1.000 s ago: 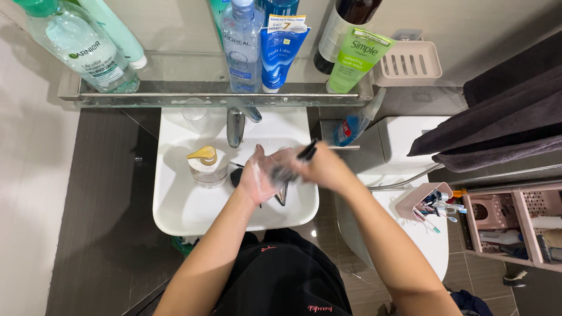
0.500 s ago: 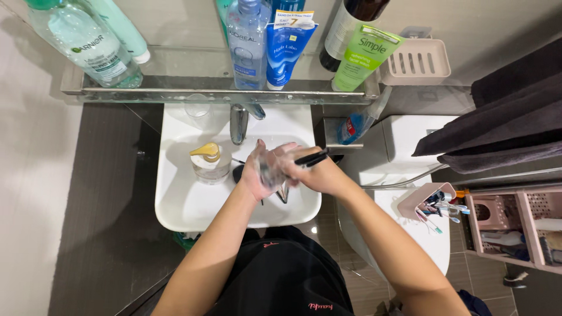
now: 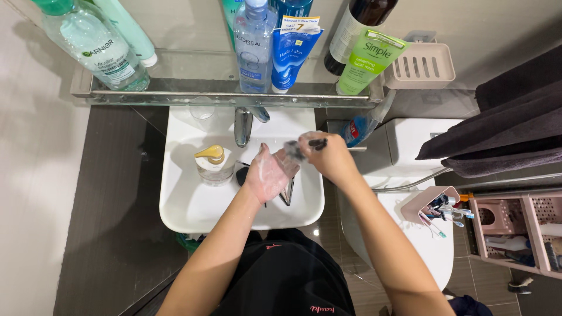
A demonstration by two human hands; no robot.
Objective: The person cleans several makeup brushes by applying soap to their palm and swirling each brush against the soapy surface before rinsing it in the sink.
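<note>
Black brush [image 3: 295, 150] now rubs higher on the soapy left palm [image 3: 270, 172].

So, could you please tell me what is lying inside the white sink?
In the sink: a clear soap dispenser, a dark drain, metal tweezers. The soapy left hand covers the rest.

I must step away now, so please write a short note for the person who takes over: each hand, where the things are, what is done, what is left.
Left hand: open over the sink, palm covered in foam.
Right hand: shut on the brush, bristles against the left palm.
Things: soap bottle on the sink's left side; tap behind the hands, with no running water visible; small dark tools lie in the basin under the hands.
Done: palm is lathered.
Left: it seems the foam is not yet rinsed off.
</note>
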